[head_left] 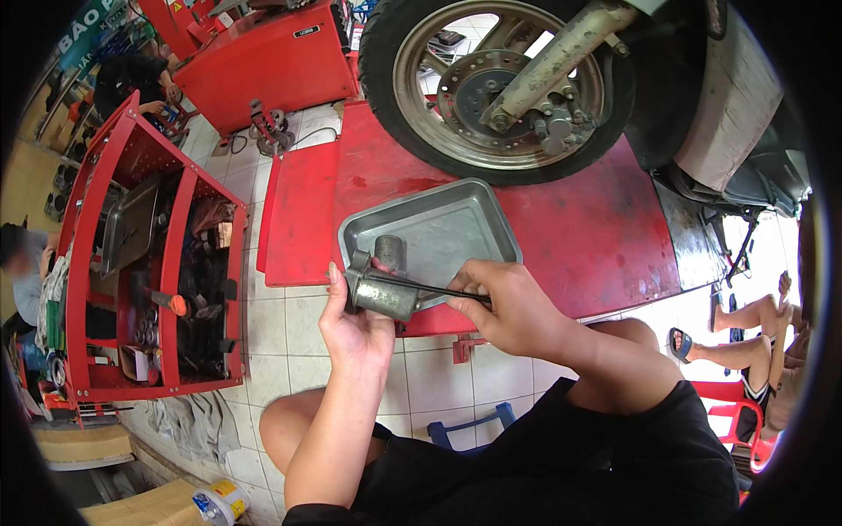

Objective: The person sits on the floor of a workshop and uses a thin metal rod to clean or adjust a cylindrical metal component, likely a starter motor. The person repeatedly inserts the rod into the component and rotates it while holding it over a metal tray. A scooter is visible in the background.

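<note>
Tray [465,237] of grey metal lies on the red surface [596,228], just below the front wheel [478,92] of a motorbike. At the tray's near left corner, the person's left hand [355,329] is clamped on a dull grey metal part [386,298] with a broad cylindrical body, its thumb raised along the part's left end and its other fingers partly hidden behind. A narrower cylinder [390,252] shows just beyond this body; whether the two are joined cannot be told. The right hand [500,298] has its fingers brought together around a slim black rod [430,287], which slants leftward across the top of the metal part; how its far end meets the part is too small to tell.

To the left stands a red metal rack [81,263] with parts and tools on its shelves, and a tool with an orange tip [178,305] sticks out at its side. A red machine [272,74] stands beyond it on the pale tiled floor [316,333]. A blue stool [474,425] shows between the person's knees. At the right, another person's sandalled foot [680,344] is visible near a red chair [735,403].
</note>
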Demonstrator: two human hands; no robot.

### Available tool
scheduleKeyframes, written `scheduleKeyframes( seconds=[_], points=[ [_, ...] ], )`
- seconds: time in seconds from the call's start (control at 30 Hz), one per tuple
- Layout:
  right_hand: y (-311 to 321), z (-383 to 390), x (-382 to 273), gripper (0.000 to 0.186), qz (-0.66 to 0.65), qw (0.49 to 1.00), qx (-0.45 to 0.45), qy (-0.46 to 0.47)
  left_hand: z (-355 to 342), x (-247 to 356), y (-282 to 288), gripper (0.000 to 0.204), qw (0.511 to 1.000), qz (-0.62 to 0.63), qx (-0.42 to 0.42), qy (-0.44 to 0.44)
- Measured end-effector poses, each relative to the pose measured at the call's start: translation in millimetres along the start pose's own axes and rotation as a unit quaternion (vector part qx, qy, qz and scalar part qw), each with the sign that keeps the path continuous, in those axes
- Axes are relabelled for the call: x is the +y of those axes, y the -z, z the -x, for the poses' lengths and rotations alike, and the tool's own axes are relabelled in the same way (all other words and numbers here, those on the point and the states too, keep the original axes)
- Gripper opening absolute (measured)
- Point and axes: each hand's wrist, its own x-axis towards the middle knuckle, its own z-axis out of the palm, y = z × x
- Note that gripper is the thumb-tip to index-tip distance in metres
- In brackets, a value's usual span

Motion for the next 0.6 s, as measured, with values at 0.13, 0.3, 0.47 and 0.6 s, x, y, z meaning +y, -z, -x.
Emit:
scheduleKeyframes(
  seconds=[0.13, 0.3, 0.47, 0.6],
  points=[
    [0, 1, -2, 0.009, 0.103, 0.993, 0.032, 0.044, -1, -1, 5, 0.045, 1.0, -0.001, -0.006, 0.0],
    [-5, 6, -1, 0.01, 0.157, 0.985, 0.045, 0.064, -2, -3, 5, 0.044, 1.0, 0.001, 0.009, 0.004],
    [-4, 2, 7, 0.022, -0.114, 0.982, -0.1, -0.11, -3, -1, 6, 0.051, 1.0, -0.023, -0.016, -0.001],
    [0, -2, 2, 0.035, -0.352, 0.852, -0.229, -0.312, 2, 4, 2, 0.053, 0.999, -0.013, -0.047, 0.006]
  ],
)
